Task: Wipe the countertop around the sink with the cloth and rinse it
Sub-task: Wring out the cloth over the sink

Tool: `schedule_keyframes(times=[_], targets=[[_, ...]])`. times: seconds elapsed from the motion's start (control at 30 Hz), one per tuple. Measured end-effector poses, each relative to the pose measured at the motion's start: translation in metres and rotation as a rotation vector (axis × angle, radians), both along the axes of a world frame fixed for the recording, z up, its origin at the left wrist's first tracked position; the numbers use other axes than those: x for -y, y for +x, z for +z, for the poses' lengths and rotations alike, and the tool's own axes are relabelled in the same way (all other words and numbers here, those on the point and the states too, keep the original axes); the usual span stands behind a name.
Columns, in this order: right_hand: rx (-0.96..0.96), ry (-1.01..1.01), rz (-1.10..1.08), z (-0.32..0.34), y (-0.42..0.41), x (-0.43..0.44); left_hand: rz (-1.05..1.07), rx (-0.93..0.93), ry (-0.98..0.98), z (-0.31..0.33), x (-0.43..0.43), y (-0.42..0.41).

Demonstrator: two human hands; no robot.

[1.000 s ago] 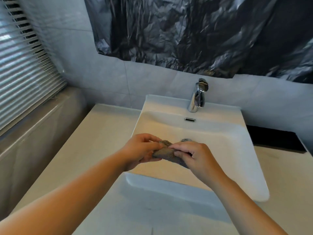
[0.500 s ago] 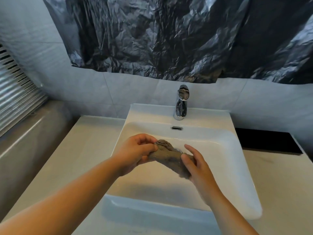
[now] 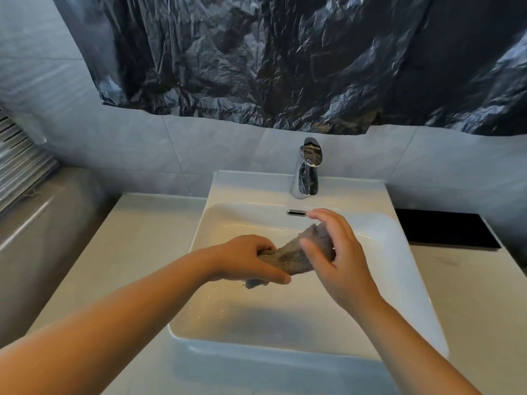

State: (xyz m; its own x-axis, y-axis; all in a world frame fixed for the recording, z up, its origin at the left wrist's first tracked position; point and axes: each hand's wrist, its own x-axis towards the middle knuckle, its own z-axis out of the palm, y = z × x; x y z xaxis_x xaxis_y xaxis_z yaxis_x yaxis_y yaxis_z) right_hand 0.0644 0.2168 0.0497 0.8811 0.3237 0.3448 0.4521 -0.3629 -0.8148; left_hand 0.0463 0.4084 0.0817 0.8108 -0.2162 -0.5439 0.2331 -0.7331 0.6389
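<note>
A grey-brown cloth, bunched into a roll, hangs over the white sink basin. My left hand grips its left end with curled fingers. My right hand lies against the cloth's right end, thumb in front and fingers fairly straight behind it. The chrome tap stands at the back of the sink; no water runs from it. Pale countertop lies on both sides of the sink.
A crinkled black plastic sheet covers the wall above the tap. A black panel is set in the counter at the right. Window blinds and a grey ledge are at the left.
The view has swung left and up. My hands have drawn apart with the cloth stretched between them, and my right hand's fingers have straightened and moved towards the tap.
</note>
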Motion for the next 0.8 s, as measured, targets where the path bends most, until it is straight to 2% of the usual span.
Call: schedule_keyframes(times=[0.1,0.23,0.33,0.47,0.53,0.6,0.67,0.8], targets=[[0.120,-0.152,0.109,-0.011,-0.004,0.011,0.033,-0.206,-0.276,0.005,-0.003,0.000],[0.222,-0.098,0.024,-0.028,0.007,0.012,0.017,-0.255,-0.455,0.004,0.002,0.000],[0.292,-0.096,-0.086,-0.036,0.018,0.004,-0.032,-0.191,-0.385,0.003,0.005,0.004],[0.290,-0.223,-0.189,-0.040,0.026,-0.006,-0.131,-0.029,-0.106,0.002,0.004,0.013],[0.180,-0.196,-0.150,-0.042,0.027,-0.008,-0.167,0.029,0.016,-0.001,0.004,0.016],[-0.099,-0.105,-0.070,-0.044,0.028,-0.012,-0.228,0.130,0.147,-0.006,0.003,0.018],[-0.364,-0.103,-0.029,-0.045,0.029,-0.019,-0.304,0.259,0.276,-0.010,0.001,0.017],[-0.605,-0.192,-0.035,-0.047,0.034,-0.027,-0.370,0.424,0.416,-0.025,-0.005,0.014]])
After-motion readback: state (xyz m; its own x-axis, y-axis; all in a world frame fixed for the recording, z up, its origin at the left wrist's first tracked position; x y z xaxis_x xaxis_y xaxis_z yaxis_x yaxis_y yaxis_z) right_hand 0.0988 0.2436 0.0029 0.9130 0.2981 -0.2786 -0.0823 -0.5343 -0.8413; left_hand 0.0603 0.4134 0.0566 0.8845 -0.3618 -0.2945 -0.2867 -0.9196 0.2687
